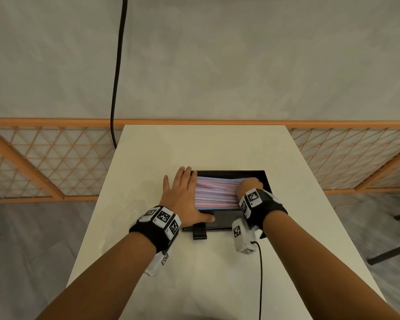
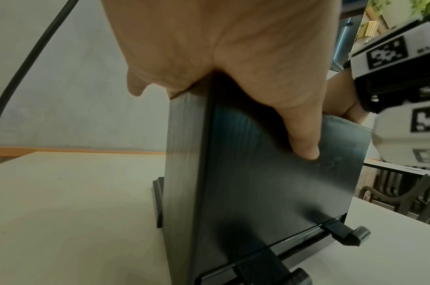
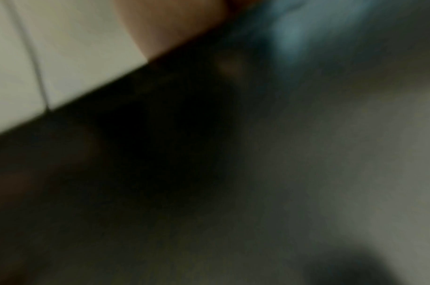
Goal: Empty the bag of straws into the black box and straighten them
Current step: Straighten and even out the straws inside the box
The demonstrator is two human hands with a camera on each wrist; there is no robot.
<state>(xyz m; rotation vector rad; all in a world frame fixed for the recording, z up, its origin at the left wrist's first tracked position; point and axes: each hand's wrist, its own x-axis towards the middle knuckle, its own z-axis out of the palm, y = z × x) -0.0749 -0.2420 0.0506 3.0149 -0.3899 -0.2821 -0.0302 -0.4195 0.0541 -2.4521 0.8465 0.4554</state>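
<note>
A black box (image 1: 229,172) stands mid-table, filled with pink, blue and white straws (image 1: 215,190) lying roughly left to right, some slanted. My left hand (image 1: 183,192) lies flat over the box's left end with straight fingers, and its thumb runs along the front wall (image 2: 302,138). My right hand (image 1: 249,184) reaches down into the box at the straws' right ends; its fingertips are hidden. A faint clear film, perhaps the bag (image 1: 116,218), lies on the table left of my left wrist. The right wrist view is dark and blurred.
The box sits on a white table (image 1: 194,146), with a black clip (image 1: 199,231) sticking out at its front foot. A black cable (image 1: 118,65) hangs behind the table's far left corner. Dark chair legs (image 1: 397,245) stand on the floor to the right.
</note>
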